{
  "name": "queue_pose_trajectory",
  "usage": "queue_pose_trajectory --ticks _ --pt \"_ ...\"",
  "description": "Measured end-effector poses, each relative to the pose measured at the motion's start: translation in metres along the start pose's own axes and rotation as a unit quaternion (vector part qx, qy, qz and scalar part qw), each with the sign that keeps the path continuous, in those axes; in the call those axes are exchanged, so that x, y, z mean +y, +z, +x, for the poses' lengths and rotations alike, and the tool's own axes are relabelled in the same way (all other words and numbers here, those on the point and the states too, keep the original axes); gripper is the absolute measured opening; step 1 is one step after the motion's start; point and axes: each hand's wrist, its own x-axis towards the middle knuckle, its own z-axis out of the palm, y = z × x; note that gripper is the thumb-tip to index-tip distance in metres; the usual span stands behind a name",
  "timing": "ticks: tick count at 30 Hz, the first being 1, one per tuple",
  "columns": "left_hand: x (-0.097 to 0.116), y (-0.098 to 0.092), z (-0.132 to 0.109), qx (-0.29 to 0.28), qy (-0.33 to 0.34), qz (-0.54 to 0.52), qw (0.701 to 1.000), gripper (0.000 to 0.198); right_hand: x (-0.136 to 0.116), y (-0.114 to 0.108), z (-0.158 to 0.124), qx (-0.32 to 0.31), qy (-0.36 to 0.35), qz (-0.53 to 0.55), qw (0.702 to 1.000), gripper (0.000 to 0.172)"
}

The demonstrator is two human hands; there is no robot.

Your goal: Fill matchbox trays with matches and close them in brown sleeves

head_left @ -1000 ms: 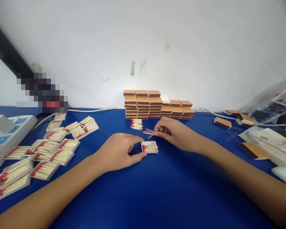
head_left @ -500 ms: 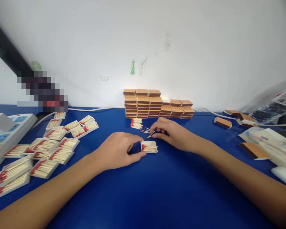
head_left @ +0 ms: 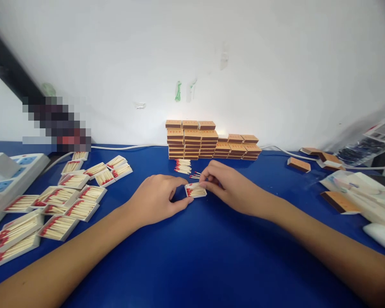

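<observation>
A white matchbox tray with red-headed matches in it lies on the blue table in front of me. My left hand has its thumb and index finger around the tray's left end. My right hand is pinched at the tray's right upper edge, with matches between its fingertips, partly hidden by the fingers. Just behind the tray lie a few loose matches. A bigger heap of matches lies beyond them, heads to the left.
Closed matchboxes are stacked against the wall. Several filled trays spread over the left side, beside a white power strip. On the right are loose matchbox sleeves and a plastic packet. A white cable runs along the wall.
My right hand has brought the pinched matches from behind the tray to its right end. The tray has shifted slightly left and away from me, with my left hand still at it.
</observation>
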Motion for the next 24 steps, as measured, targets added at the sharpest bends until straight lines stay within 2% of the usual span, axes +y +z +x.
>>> queue_pose_trajectory --ticks 3,11,21,24 --pt "0.000 0.001 0.000 0.003 0.003 0.003 1.000 0.030 -0.007 0.002 -0.002 -0.013 -0.003 -0.005 1.000 0.013" --pt "0.000 0.000 -0.001 -0.006 0.003 0.006 1.000 0.030 0.000 -0.005 -0.001 -0.041 -0.002 0.017 0.999 0.013" --pt "-0.002 0.001 0.001 -0.010 0.008 -0.001 1.000 0.029 0.001 0.007 0.002 -0.021 0.018 0.044 0.999 0.017" --pt "-0.002 0.001 0.001 -0.010 0.009 -0.002 1.000 0.030 0.002 0.010 0.003 0.009 0.008 0.043 0.999 0.017"
